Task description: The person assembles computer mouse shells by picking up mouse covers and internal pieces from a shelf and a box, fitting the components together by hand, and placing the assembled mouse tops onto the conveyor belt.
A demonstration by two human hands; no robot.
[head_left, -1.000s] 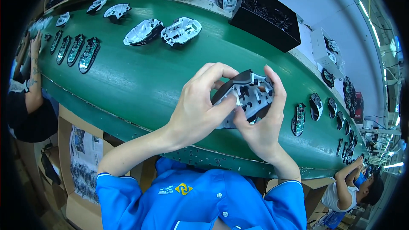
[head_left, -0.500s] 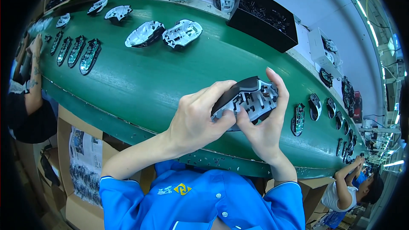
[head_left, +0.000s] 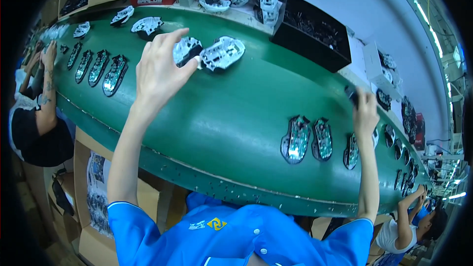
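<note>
My left hand (head_left: 160,66) reaches over the far left of the green bench, thumb and fingers apart. Its fingers partly cover a white mouse shell (head_left: 186,50); I see no grip on it. Touching that shell's right side is another white mouse shell (head_left: 223,53), inner side up. My right hand (head_left: 365,113) is out at the far right, fingers bent round a dark mouse shell (head_left: 351,95), which is blurred and mostly hidden. Nearer me lie two mouse bases with green circuit boards (head_left: 295,140) (head_left: 322,139), and a third base (head_left: 351,151) sits beside my right forearm.
Several mouse bases (head_left: 115,75) stand in a row at the left, with white shells (head_left: 147,25) behind. A black box of small parts (head_left: 313,32) stands along the back edge. Finished-looking mice (head_left: 389,135) line the right. Co-workers sit at both ends; open cartons (head_left: 84,192) stand below.
Both hands have parted from the middle. My right hand has carried the mouse shell away to the right; my left has let go and moved far left. The view has shifted slightly.
</note>
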